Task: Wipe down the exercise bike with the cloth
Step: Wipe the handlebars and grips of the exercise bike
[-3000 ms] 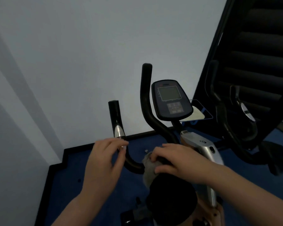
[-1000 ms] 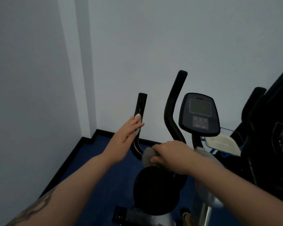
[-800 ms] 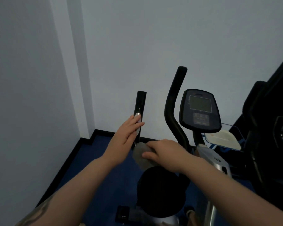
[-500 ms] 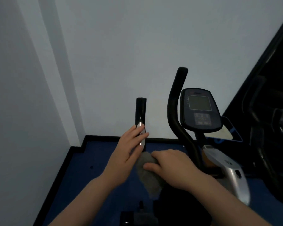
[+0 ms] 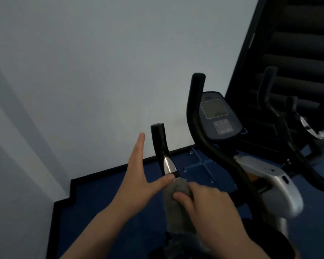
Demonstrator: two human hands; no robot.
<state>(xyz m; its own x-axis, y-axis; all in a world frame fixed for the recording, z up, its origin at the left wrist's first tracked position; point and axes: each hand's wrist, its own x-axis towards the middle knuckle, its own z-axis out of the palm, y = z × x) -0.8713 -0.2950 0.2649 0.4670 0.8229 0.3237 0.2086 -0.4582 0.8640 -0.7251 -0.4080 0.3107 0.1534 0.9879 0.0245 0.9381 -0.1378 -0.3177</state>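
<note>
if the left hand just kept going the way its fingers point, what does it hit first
Probably nothing near: the left hand points up and away, passing left of the short handlebar grip, toward the pale wall. Depth is unclear.

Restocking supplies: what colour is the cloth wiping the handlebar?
Grey, plain; the cloth shows best in the head view.

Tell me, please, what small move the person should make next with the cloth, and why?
Probably slide the grey cloth up the short handlebar. The right hand holds the cloth wrapped just below the silver sensor band, and the black grip above looks not yet covered. The left hand is flat, its thumb touching the bar, seemingly steadying it.
</note>
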